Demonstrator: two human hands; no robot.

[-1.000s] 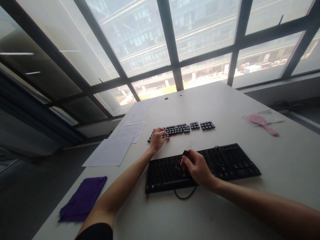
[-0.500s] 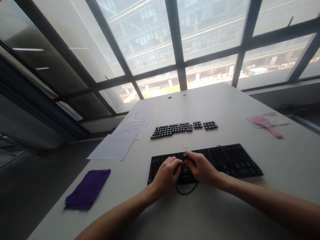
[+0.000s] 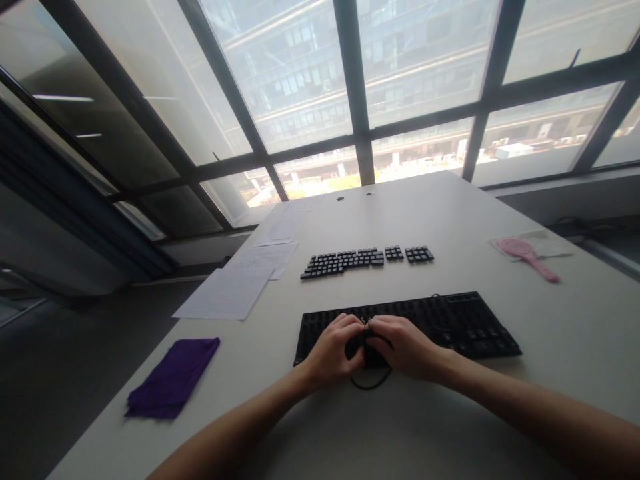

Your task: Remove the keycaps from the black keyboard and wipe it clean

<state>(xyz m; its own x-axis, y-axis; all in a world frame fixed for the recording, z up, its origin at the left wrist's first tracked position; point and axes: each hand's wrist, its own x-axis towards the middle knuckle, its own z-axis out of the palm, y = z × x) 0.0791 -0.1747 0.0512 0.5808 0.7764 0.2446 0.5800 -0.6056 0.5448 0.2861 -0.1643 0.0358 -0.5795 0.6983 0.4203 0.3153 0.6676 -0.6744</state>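
Observation:
A black keyboard (image 3: 480,327) lies on the white table, its keycaps partly off. My left hand (image 3: 333,350) is over its left half, fingers bent and closed at the tips around something small and dark that I cannot make out. My right hand (image 3: 403,343) meets it there, its thumb and fingers pinched on a small dark thing, too hidden to name. A loop of black cable (image 3: 371,385) sticks out below the keyboard's near edge. Beyond the keyboard, loose black keycaps (image 3: 345,262) stand laid out in rows, with two smaller groups (image 3: 419,254) to the right.
A folded purple cloth (image 3: 173,379) lies at the left edge of the white table (image 3: 450,433). Sheets of paper (image 3: 225,293) run along the left side behind it. At the right, a pink handheld object (image 3: 527,255) rests on clear plastic. Large windows stand behind the table.
My right hand has lowered and tilted inward to meet my left fingertips. The metal clip-like wires that stood up between my hands no longer show upright. The view has shifted slightly.

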